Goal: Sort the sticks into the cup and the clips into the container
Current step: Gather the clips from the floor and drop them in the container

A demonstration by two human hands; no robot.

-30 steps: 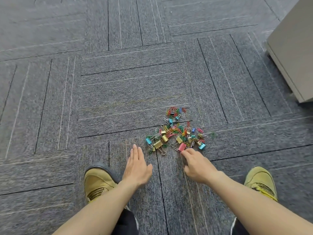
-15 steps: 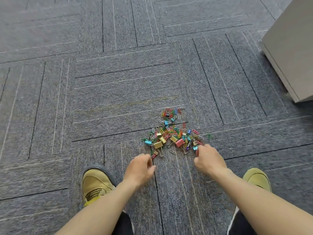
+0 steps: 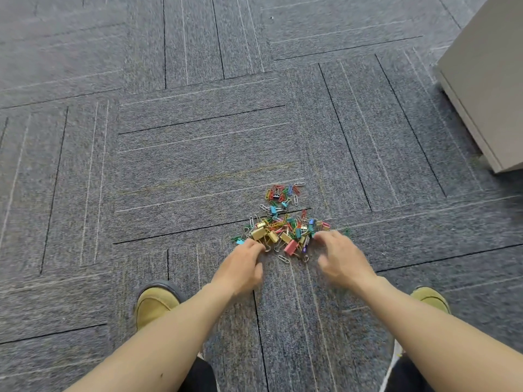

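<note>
The clips (image 3: 284, 232) lie heaped on the carpet (image 3: 198, 154), and the left hand (image 3: 243, 268) and right hand (image 3: 341, 260) flank the heap's near edge with fingers curled, probably to gather them; blur hides whether either grips any.

Tan shoes (image 3: 154, 304), dark trousers (image 3: 198, 376)

Coloured clips (image 3: 285, 227) piled on grey carpet (image 3: 198, 137), left hand (image 3: 240, 268) and right hand (image 3: 342, 261) at the near edge, blurred
</note>
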